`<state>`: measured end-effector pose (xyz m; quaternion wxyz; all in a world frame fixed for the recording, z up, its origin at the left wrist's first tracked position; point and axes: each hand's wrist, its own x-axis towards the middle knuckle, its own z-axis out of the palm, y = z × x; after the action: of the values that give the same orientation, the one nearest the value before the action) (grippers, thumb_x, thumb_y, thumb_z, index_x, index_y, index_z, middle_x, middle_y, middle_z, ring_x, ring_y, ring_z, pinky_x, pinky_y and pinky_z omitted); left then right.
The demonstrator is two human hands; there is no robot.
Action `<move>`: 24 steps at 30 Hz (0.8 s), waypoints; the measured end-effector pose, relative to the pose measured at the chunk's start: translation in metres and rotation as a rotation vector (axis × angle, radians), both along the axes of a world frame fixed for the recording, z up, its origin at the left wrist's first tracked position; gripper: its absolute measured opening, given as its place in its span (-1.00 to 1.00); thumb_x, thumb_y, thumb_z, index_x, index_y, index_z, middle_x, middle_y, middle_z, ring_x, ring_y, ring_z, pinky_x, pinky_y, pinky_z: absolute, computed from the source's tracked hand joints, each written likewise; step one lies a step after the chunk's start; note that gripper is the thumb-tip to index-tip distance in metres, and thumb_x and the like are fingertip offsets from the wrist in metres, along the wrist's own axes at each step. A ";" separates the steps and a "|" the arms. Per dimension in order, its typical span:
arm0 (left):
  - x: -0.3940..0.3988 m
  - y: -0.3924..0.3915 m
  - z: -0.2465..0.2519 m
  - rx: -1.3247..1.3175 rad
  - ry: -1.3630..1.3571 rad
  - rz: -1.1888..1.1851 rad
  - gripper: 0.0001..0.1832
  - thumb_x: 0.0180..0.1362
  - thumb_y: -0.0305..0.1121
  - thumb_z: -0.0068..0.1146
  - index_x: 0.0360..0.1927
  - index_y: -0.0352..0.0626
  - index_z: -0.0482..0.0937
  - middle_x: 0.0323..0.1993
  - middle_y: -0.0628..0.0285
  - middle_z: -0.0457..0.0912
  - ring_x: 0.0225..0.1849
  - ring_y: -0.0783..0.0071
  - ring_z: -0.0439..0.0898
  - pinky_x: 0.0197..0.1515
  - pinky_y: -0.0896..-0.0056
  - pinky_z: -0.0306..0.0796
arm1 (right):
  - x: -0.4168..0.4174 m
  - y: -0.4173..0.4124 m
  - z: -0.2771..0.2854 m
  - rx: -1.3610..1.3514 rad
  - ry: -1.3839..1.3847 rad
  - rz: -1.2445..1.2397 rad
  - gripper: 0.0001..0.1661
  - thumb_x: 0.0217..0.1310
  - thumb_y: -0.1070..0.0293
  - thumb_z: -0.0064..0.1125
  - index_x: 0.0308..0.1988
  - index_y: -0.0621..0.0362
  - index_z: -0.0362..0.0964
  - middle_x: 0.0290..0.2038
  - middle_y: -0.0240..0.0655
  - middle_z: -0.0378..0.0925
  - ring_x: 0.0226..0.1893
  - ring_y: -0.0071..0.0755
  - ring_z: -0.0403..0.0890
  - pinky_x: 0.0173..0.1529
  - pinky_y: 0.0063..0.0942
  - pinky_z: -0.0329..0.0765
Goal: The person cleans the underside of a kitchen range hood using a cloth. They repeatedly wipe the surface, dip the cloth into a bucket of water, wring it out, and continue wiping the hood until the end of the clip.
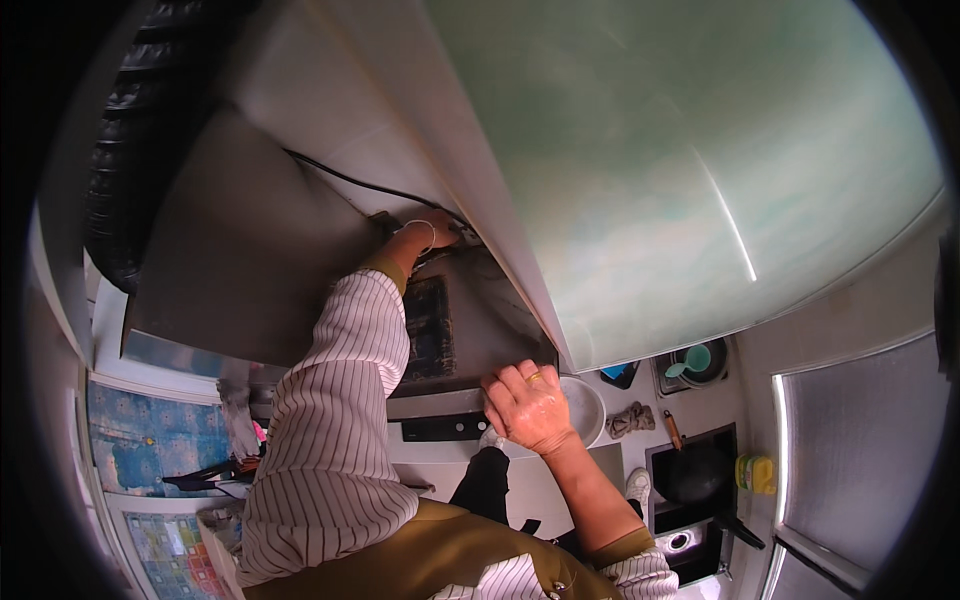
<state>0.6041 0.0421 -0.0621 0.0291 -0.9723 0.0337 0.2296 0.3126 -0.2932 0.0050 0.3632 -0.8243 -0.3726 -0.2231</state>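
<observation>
My left hand (442, 229) reaches behind the dusty top of a metal range hood (247, 247), close to a black cable (360, 180) along the wall. Its fingertips are partly hidden in shadow, so I cannot tell what they hold. A dark rectangular panel (431, 330) lies on the hood top beside my forearm. At the hood's front edge, near the lower corner of a pale green cabinet door (675, 187), my right hand (529, 409) has curled fingers. What lies under those fingers is hidden.
A black corrugated duct (124, 172) rises at left. Below are a black control strip (442, 429) with round knobs, a white round dish (589, 409), a crumpled rag (630, 420), a pan (686, 472) and a yellow bottle (756, 474). A white shoe (637, 487) shows below.
</observation>
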 end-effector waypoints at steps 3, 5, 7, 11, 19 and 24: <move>-0.020 0.028 0.022 0.131 -0.042 0.058 -0.47 0.12 -0.03 0.03 0.01 -0.21 0.63 0.08 -0.04 0.58 0.14 0.06 0.54 0.20 0.19 0.41 | 0.000 -0.004 0.001 -0.008 0.015 0.016 -0.72 -0.18 0.25 0.30 -0.35 0.03 0.48 -0.37 -0.38 0.39 -0.30 -0.25 0.46 -0.23 -0.30 0.33; -0.038 0.045 0.029 0.218 -0.072 0.115 -0.49 0.14 -0.05 0.00 -0.01 -0.24 0.64 0.07 -0.06 0.59 0.13 0.06 0.55 0.18 0.19 0.43 | -0.001 0.000 0.004 0.033 0.004 0.017 -0.74 -0.16 0.26 0.29 -0.36 0.03 0.48 -0.38 -0.37 0.39 -0.30 -0.24 0.46 -0.23 -0.28 0.33; -0.044 0.035 0.035 0.227 -0.109 0.168 -0.50 0.15 -0.07 0.02 -0.02 -0.26 0.64 0.06 -0.09 0.58 0.13 0.03 0.55 0.17 0.17 0.44 | 0.000 0.000 0.003 0.019 0.002 0.013 -0.76 -0.14 0.27 0.29 -0.37 0.03 0.47 -0.37 -0.37 0.39 -0.30 -0.23 0.45 -0.23 -0.28 0.33; -0.073 0.012 0.070 0.187 -0.125 0.278 -0.55 0.07 -0.16 0.18 -0.06 -0.29 0.64 0.04 -0.15 0.58 0.11 -0.02 0.56 0.15 0.14 0.46 | 0.000 -0.003 0.001 0.018 0.007 0.033 -0.78 -0.12 0.27 0.29 -0.39 0.04 0.46 -0.37 -0.36 0.40 -0.27 -0.21 0.45 -0.21 -0.27 0.32; -0.174 -0.024 0.136 -0.136 -0.587 0.553 -0.60 0.03 -0.18 0.23 -0.12 -0.23 0.66 -0.08 -0.18 0.62 0.01 -0.07 0.60 0.08 0.05 0.47 | -0.002 -0.005 0.006 0.045 0.014 0.035 -0.81 -0.09 0.30 0.27 -0.37 0.05 0.49 -0.36 -0.33 0.43 -0.28 -0.16 0.46 -0.18 -0.23 0.33; -0.242 -0.053 0.150 -0.611 -1.088 0.731 -0.70 0.15 -0.21 0.24 -0.22 -0.26 0.63 -0.36 0.04 0.69 -0.28 0.14 0.65 -0.12 0.25 0.47 | -0.002 -0.001 0.009 0.013 0.000 0.003 -0.83 -0.05 0.27 0.24 -0.42 0.04 0.44 -0.38 -0.30 0.40 -0.27 -0.14 0.45 -0.16 -0.20 0.31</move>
<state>0.3620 -0.0107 0.0876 -0.3102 -0.8626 -0.2500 -0.3117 0.3102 -0.2945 0.0141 0.3690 -0.8213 -0.3723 -0.2251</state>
